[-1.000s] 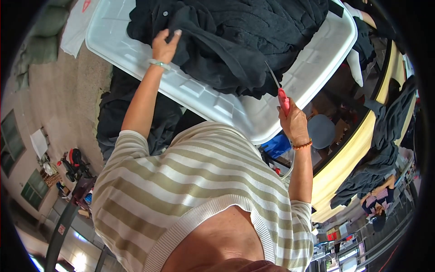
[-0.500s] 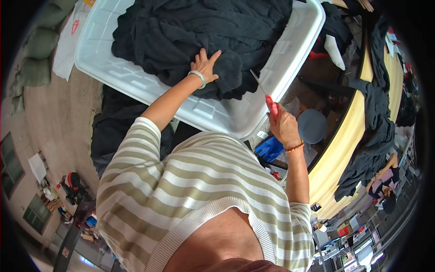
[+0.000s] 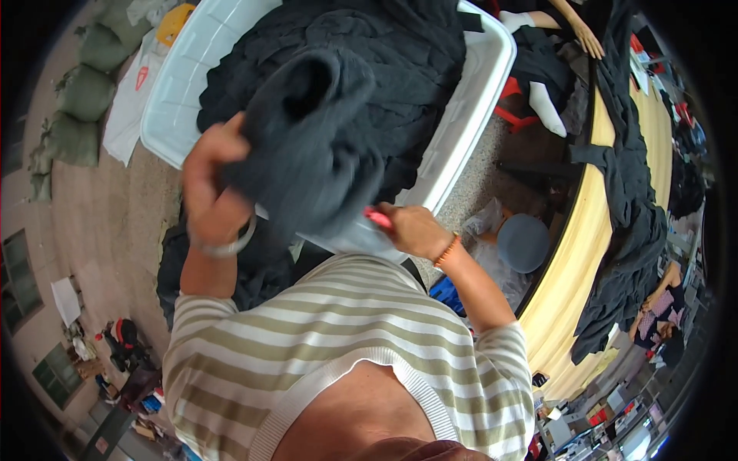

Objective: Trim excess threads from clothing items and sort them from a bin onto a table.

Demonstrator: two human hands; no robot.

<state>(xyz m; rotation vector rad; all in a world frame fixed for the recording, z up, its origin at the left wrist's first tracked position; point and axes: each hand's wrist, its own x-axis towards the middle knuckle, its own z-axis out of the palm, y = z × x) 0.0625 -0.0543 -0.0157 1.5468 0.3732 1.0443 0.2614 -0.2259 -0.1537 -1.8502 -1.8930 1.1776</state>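
My left hand (image 3: 213, 184), blurred by motion, grips the left side of a lifted black garment (image 3: 315, 165). An opening shows in the raised fabric. My right hand (image 3: 423, 232) is closed round a red-handled tool (image 3: 377, 217) at the garment's lower right edge; the cloth hides its thin metal shaft. Below the lifted garment, a heap of black cloth (image 3: 419, 73) fills much of a white plastic tub (image 3: 178, 96).
A pale wooden table (image 3: 573, 265) with black cloth (image 3: 626, 253) hanging over it curves along the right. Nearer stand a grey round stool (image 3: 524, 243) and a red frame (image 3: 513, 117). Another person's hand (image 3: 589, 40) reaches in at the upper right. Filled sacks (image 3: 84, 96) line the left.
My left hand has gone from lying spread on the heap to lifting a garment, moving left and nearer. My right hand has brought the red-handled tool left to the garment's edge.
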